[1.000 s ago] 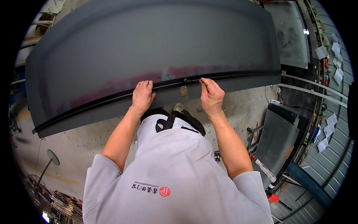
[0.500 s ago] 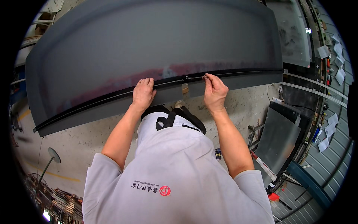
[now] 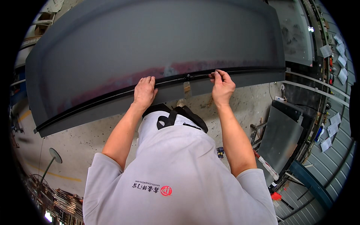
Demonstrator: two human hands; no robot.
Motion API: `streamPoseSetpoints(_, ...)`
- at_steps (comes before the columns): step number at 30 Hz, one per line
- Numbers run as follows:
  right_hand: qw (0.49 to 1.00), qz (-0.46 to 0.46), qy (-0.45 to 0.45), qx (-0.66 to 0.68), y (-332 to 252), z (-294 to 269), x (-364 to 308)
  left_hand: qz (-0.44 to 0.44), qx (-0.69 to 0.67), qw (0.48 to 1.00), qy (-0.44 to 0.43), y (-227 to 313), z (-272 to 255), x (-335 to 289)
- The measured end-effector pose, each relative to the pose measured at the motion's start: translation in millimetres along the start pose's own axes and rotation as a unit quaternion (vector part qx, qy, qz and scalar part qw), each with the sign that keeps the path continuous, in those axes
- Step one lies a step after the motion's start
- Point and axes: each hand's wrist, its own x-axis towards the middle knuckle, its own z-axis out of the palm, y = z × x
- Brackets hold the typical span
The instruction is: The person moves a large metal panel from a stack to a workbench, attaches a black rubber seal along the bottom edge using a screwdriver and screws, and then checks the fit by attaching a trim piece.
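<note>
Across the far side lies a large dark grey panel (image 3: 157,35), with reddish and bluish smears along its near part. A black channel with a thin pale line (image 3: 93,103) follows its near edge. My left hand (image 3: 145,92) rests on that edge, fingertips lying over the channel and the thumb apart. Further right, my right hand (image 3: 223,87) pinches closed at the channel. A thin dark piece (image 3: 202,76) runs from a small dark fitting (image 3: 188,77) toward those fingertips; what exactly they grip is too small to make out. Brown tape (image 3: 187,88) sits below the fitting.
At the right stand a leaning grey sheet (image 3: 279,129) and a white-and-red tube (image 3: 268,167). Pale rails (image 3: 318,92) extend from the panel's right end. A round-topped stand (image 3: 55,155) is on the floor at the left, near stacked pieces (image 3: 63,202).
My right hand has slid a little to the right and slightly away along the channel, still pinching. My left hand has stayed in place on the edge.
</note>
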Motion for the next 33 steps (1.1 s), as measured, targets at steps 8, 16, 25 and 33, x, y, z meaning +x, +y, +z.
streamPoseSetpoints(8, 0.912, -0.296, -0.125, -0.254, -30.0, -4.3, -7.7, 0.004, 0.000, 1.000, -0.005, -0.4, -0.9, 0.4)
streamPoseSetpoints(16, 0.814, -0.401, -0.260, -0.331, -61.4, -3.8, 8.5, 0.008, 0.002, 1.000, -0.008, -1.0, -0.4, 1.0)
streamPoseSetpoints(25, 0.801, -0.369, -0.286, -0.374, -61.2, 4.2, 12.9, 0.009, -0.004, 1.000, 0.008, -2.9, 4.7, 0.3)
streamPoseSetpoints(33, 0.932, -0.088, -0.074, -0.344, -51.5, 24.5, -21.5, 0.003, -0.006, 1.000, 0.011, -2.6, 6.9, -1.8)
